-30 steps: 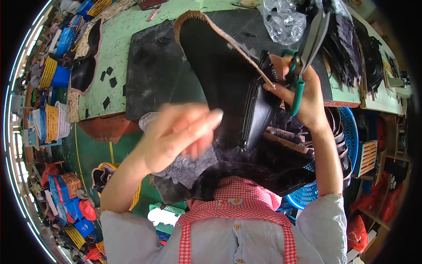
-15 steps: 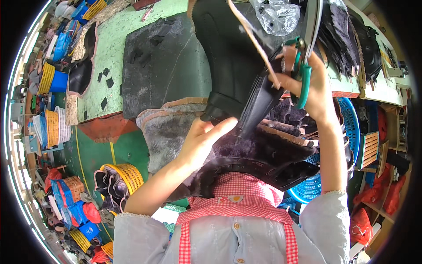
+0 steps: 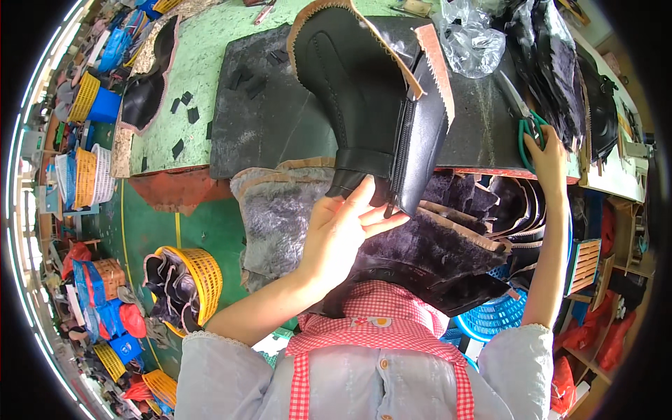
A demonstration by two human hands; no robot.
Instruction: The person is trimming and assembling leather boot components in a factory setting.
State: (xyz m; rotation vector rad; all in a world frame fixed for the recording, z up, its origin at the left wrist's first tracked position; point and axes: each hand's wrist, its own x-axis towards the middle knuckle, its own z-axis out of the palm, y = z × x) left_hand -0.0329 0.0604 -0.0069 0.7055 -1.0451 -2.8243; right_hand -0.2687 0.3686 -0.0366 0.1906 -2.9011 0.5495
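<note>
My left hand [image 3: 346, 227] holds up a black leather boot upper [image 3: 364, 98] by its lower edge, next to its zipper [image 3: 400, 150]. The upper has tan raw edges and stands upright over the black mat [image 3: 266, 126]. My right hand [image 3: 549, 154] reaches out to the table's right side, its fingers on the green handles of the scissors [image 3: 526, 122], whose blades lie on the mat. Dark fur-lined boot pieces [image 3: 434, 245] lie piled in my lap below the upper.
The green worktable [image 3: 203, 63] carries small black scraps, a clear plastic bag [image 3: 472, 38] and a heap of black leather pieces [image 3: 553, 63]. A yellow basket [image 3: 196, 280] of pieces stands on the floor to the left, and a blue basket [image 3: 493, 318] to the right.
My right hand has moved down and right with the scissors to the table. The boot upper has swung upright, and my left hand has come up to grip its lower edge.
</note>
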